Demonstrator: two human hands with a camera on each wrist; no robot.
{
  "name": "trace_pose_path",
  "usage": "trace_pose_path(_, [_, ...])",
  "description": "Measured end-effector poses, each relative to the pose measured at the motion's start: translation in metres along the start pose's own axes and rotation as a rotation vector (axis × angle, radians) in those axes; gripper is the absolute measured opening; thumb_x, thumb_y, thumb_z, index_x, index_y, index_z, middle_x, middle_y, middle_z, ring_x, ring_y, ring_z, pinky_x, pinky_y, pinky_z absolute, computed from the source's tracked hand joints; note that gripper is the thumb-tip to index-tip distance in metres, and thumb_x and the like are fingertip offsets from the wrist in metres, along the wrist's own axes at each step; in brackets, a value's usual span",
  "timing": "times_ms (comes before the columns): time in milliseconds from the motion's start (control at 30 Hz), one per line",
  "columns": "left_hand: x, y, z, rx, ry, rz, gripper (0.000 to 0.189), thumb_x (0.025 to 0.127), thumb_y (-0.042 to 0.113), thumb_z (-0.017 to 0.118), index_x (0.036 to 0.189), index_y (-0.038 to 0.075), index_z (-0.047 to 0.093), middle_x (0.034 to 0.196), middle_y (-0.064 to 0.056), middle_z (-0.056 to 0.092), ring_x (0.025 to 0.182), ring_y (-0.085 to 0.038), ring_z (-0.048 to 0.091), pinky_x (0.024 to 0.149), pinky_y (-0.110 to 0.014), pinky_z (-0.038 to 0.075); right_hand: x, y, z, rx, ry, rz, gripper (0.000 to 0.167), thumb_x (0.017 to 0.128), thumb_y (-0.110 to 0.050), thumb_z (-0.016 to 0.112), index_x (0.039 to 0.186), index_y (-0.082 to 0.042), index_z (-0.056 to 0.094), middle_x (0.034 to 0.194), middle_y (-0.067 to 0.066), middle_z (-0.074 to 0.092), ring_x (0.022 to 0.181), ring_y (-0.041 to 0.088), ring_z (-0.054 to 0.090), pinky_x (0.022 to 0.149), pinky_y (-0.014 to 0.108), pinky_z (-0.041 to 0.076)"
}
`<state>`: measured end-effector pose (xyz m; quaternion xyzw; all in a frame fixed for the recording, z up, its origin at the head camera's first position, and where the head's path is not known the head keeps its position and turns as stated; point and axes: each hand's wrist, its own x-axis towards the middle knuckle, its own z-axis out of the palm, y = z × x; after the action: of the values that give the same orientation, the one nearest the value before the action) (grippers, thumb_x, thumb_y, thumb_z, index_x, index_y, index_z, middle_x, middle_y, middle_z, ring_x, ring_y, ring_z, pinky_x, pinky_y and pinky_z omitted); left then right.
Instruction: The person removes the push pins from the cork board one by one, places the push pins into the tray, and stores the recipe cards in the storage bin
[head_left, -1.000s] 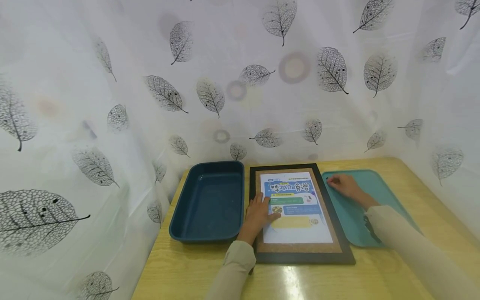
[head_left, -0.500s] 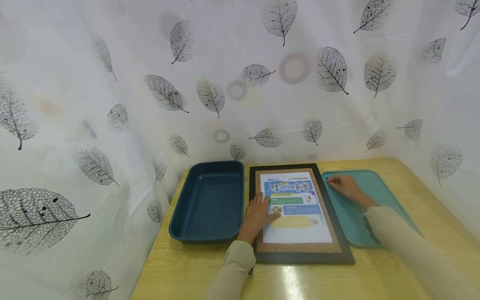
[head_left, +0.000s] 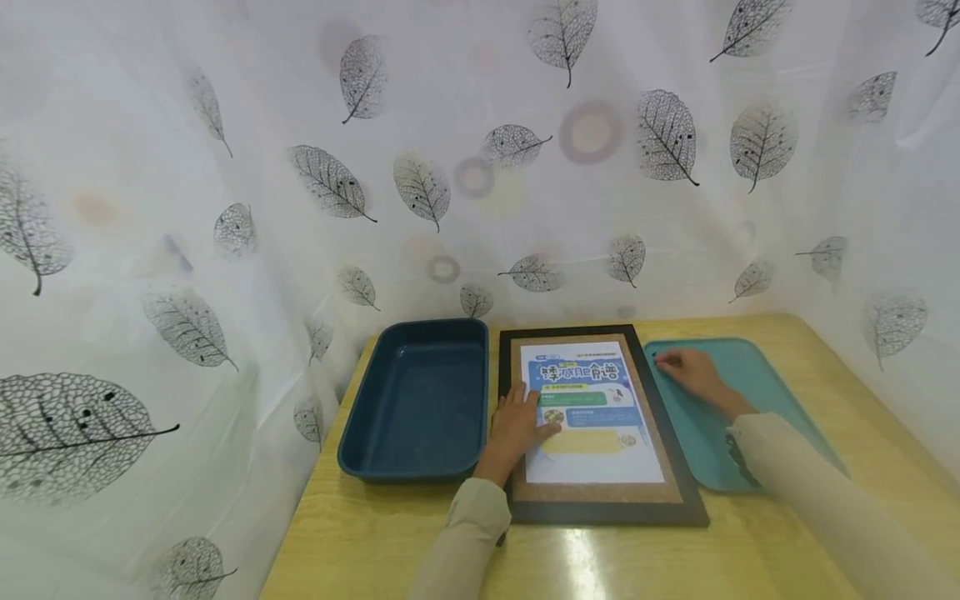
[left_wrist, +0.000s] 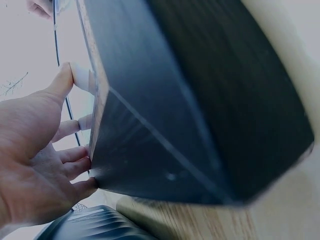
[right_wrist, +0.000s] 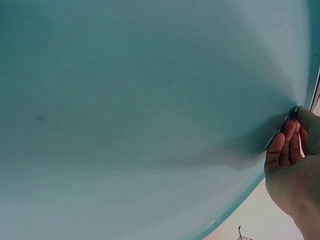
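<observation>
Fingers of my right hand are closed together on a small dark item, too small to identify, just right of the framed board. Beneath them, a teal tray lies along the board's right side. My left hand, fingers spread, rests across the board's left edge onto its printed sheet. I see a dark blue bin left of the board and a leaf-patterned curtain behind it.
</observation>
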<state>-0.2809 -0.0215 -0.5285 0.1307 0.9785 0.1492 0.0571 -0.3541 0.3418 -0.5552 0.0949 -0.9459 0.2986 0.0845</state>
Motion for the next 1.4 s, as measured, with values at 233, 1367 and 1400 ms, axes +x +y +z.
trace_pose_path(233, [0.001,0.001,0.000,0.011,0.000,-0.004,0.079,0.094,0.054,0.072,0.155,0.010,0.047,0.166,-0.016,0.033,0.155,-0.032,0.029,0.125,-0.050,0.027,0.001,-0.003,-0.004,-0.005,-0.024,-0.017,0.020,0.100,-0.007,0.068,0.107,0.011,0.072,0.107,0.030,0.073,0.103,0.049,0.069,0.091,0.061,0.056])
trace_pose_path(1367, [0.000,0.000,0.000,0.021,0.007,0.002,0.079,0.093,0.055,0.073,0.154,0.010,0.048,0.165,-0.017,0.034,0.154,-0.032,0.030,0.125,-0.051,0.028,0.003,-0.013,-0.009,-0.010,-0.053,-0.091,0.024,0.097,-0.007,0.071,0.113,0.010,0.068,0.106,0.028,0.073,0.097,0.044,0.071,0.087,0.057,0.059])
trace_pose_path(1400, [0.000,0.001,0.000,0.019,0.007,0.002,0.079,0.093,0.055,0.073,0.154,0.010,0.048,0.165,-0.017,0.034,0.155,-0.032,0.030,0.125,-0.051,0.028,0.004,-0.014,-0.009,-0.012,-0.059,-0.092,0.023,0.097,-0.008,0.070,0.112,0.010,0.068,0.106,0.028,0.073,0.097,0.044,0.071,0.087,0.057,0.059])
